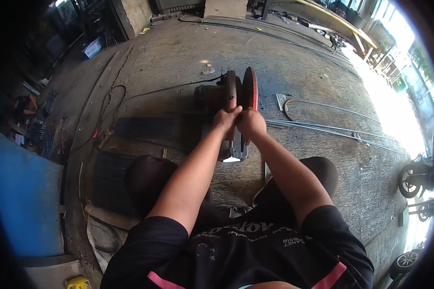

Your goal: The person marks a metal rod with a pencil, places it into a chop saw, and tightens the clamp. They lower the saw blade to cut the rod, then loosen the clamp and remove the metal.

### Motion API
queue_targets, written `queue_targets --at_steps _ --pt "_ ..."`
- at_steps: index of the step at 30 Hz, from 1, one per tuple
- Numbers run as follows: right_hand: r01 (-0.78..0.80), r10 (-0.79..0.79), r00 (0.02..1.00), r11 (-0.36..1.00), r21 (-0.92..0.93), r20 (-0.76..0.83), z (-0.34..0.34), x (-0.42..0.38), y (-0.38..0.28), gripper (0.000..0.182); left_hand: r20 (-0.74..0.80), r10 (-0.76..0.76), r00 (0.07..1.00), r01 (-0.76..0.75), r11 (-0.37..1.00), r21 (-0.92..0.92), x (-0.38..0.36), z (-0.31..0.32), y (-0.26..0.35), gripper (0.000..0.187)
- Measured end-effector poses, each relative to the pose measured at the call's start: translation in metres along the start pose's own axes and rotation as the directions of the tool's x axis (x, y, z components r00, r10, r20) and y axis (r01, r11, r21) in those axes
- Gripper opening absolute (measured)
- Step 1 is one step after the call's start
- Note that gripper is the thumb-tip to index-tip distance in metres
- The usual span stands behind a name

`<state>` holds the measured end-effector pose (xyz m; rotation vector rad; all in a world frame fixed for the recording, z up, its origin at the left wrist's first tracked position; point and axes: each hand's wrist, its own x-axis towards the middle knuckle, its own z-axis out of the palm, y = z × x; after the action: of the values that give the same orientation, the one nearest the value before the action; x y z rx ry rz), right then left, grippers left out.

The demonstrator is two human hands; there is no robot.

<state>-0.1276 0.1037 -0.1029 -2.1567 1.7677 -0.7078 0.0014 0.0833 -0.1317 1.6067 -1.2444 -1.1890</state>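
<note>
A cut-off saw [231, 89] with a dark and red body stands on the floor in front of me, its motor [208, 98] to the left. A large reddish cutting disc [250, 86] rises upright on its right side. My left hand [225, 119] is closed on the front of the saw's body, thumb towards the disc. Right beside it, my right hand [251, 124] is closed in front of the disc's lower part. Its fingers face away, so what it grips is hidden. Below the hands shows the saw's metal base [234, 155].
Thin metal rods [323, 127] lie to the right, near a bent rod loop [288, 110]. A cable [169, 86] runs left from the saw. Dark flat plates [143, 128] lie at left, past them a blue panel [24, 192]. Wheels [410, 180] stand at the right edge.
</note>
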Motion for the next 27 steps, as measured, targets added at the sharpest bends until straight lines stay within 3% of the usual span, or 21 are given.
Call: queue_targets --at_steps 4,6,9,11,14,15,16,17,18,20,21,22,24,25,27 --pt "0.003 -0.021 0.952 0.998 -0.058 -0.306 -0.018 0.043 -0.007 0.026 -0.047 -0.067 0.997 0.072 0.992 0.107 0.008 -0.011 0.067 0.051" --pt "0.054 -0.088 0.946 0.992 -0.117 -0.313 -0.026 0.083 -0.002 0.032 0.02 -0.077 0.997 0.078 0.992 -0.095 0.057 -0.006 0.077 0.041" --pt "-0.096 0.037 0.931 0.985 -0.145 -0.364 -0.044 0.147 0.004 0.036 0.236 -0.06 0.97 0.089 0.989 -0.115 0.142 -0.007 0.107 0.047" --pt "-0.126 0.053 0.931 0.975 -0.182 -0.361 -0.045 0.204 0.023 0.041 0.164 -0.065 0.984 0.076 0.995 -0.06 0.173 -0.007 0.132 0.058" --pt "-0.12 0.072 0.989 0.891 -0.438 -0.126 -0.053 0.269 0.033 0.045 0.108 -0.142 0.984 0.143 0.99 0.002 0.168 -0.02 0.18 0.067" --pt "-0.035 0.102 0.981 0.93 -0.366 0.166 -0.067 0.28 0.03 0.032 0.163 -0.139 0.977 0.142 0.99 -0.004 0.149 -0.025 0.194 0.066" --pt "0.025 0.101 0.889 0.963 -0.268 0.448 -0.074 0.295 0.035 0.021 0.219 -0.138 0.966 0.144 0.99 -0.01 0.132 -0.029 0.204 0.065" --pt "-0.073 0.107 0.901 0.993 -0.096 0.421 -0.053 0.312 0.057 0.017 0.197 -0.148 0.969 0.127 0.985 0.118 0.122 -0.031 0.211 0.056" --pt "-0.158 0.112 0.912 0.984 0.086 0.394 -0.032 0.331 0.08 0.014 0.199 -0.162 0.967 0.14 0.983 0.119 0.118 -0.031 0.208 0.056" --pt "-0.445 0.382 0.885 0.861 0.245 0.265 -0.049 0.282 0.047 0.024 0.103 -0.001 0.995 -0.029 0.958 0.286 0.114 -0.028 0.197 0.064" --pt "-0.452 0.387 0.879 0.862 0.23 0.278 -0.048 0.263 0.046 0.024 0.105 -0.016 0.994 -0.013 0.961 0.275 0.116 -0.023 0.18 0.064" --pt "-0.326 0.308 0.894 0.945 0.001 0.327 -0.047 0.246 0.049 0.028 0.016 0.083 0.996 -0.084 0.961 0.264 0.105 -0.018 0.164 0.073" --pt "-0.152 0.227 0.894 0.965 -0.215 0.385 -0.031 0.233 0.064 0.033 -0.136 0.038 0.99 -0.02 0.991 0.131 0.072 -0.016 0.153 0.093" --pt "-0.141 0.167 0.977 0.973 -0.183 0.134 0.012 0.228 0.098 0.034 -0.114 0.057 0.992 -0.037 0.984 0.172 0.055 -0.019 0.144 0.095" --pt "-0.124 0.104 0.985 0.982 -0.142 -0.139 0.021 0.201 0.094 0.034 -0.088 0.102 0.991 -0.083 0.977 0.195 0.036 -0.017 0.119 0.092"
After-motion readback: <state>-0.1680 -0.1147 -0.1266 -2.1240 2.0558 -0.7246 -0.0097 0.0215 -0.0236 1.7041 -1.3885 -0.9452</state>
